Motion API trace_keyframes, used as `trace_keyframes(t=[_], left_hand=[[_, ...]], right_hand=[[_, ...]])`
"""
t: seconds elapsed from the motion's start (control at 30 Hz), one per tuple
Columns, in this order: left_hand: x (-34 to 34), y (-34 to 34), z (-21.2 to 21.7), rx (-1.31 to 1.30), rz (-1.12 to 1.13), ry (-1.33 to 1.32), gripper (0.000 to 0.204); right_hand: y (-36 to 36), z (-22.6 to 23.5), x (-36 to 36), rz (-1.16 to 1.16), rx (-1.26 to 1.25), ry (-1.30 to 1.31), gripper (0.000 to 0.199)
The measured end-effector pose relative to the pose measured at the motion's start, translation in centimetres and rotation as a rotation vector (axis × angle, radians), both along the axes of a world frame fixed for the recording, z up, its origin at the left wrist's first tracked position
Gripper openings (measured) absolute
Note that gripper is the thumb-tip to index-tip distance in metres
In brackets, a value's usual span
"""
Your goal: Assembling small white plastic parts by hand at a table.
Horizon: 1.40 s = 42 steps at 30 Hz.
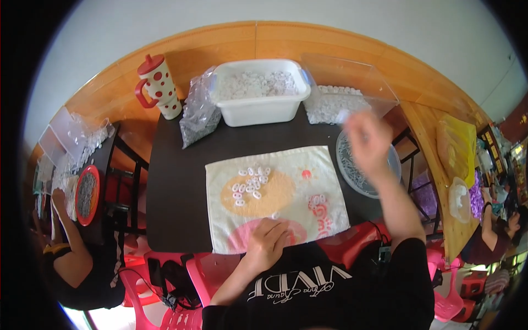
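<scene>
Small piecework workshop, prob. a shared assembly room w/ several stations. Centre: dark table (pixel 176 181) w/ a printed cloth (pixel 330 220) carrying loose white rings (pixel 250 184). Top centre: white tub (pixel 258 110) full of the same parts, beside clear bags (pixel 198 113). Far left and right edge: other people seated at similar tables w/ trays. Bottom: red plastic chairs (pixel 181 319). Orange wall panelling behind.

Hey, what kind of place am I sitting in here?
Probably a small hand-assembly workshop: a white tub and clear bags full of small white parts, more loose on a cloth by your left hand, and another person working alongside.
</scene>
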<state>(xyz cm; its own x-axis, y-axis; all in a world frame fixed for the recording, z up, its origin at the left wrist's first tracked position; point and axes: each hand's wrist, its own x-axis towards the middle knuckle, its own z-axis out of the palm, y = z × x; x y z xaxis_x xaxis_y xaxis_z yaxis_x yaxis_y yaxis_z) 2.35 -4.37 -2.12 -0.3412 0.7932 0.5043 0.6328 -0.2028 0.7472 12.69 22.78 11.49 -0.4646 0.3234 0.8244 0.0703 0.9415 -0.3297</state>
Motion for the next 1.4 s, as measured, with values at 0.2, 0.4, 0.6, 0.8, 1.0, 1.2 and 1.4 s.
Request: trace_keyframes(t=[0.2, 0.4, 0.6, 0.8, 1.0, 1.2, 1.4], left_hand=[[-0.5, 0.7, 1.1, 0.083, -0.084, 0.157, 0.022], [-1.2, 0.5, 2.1, -0.107, 0.234, 0.230, 0.024], [-0.8, 1.9, 2.9, -0.291, 0.234, 0.382, 0.031], [-1.1, 2.5, 2.2, -0.180, 0.134, 0.335, 0.033], [-0.4, 2.5, 2.5, -0.140, 0.084, -0.148, 0.025], [-1.0, 2.5, 1.8, -0.098, -0.021, -0.620, 0.025], [-0.5, 3.2, 2.5, -0.264, 0.226, 0.294, 0.024]], right_hand=[[7.6, 1.8, -0.9, -0.156, 0.094, 0.034, 0.004], [-4.2, -5.6, 0.7, 0.362, -0.219, -0.375, 0.012], [-4.1, -7.2, 4.9, 0.134, -0.213, -0.483, 0.017], [-5.8, -8.8, 5.5, 0.163, -0.157, -0.612, 0.022], [-7.7, -9.9, 3.5, 0.000, 0.017, -0.692, 0.020], [-8.0, -10.7, 3.2, 0.225, -0.075, -0.543, 0.014], [-8.6, -11.1, 2.9, 0.301, -0.235, -0.398, 0.011]])
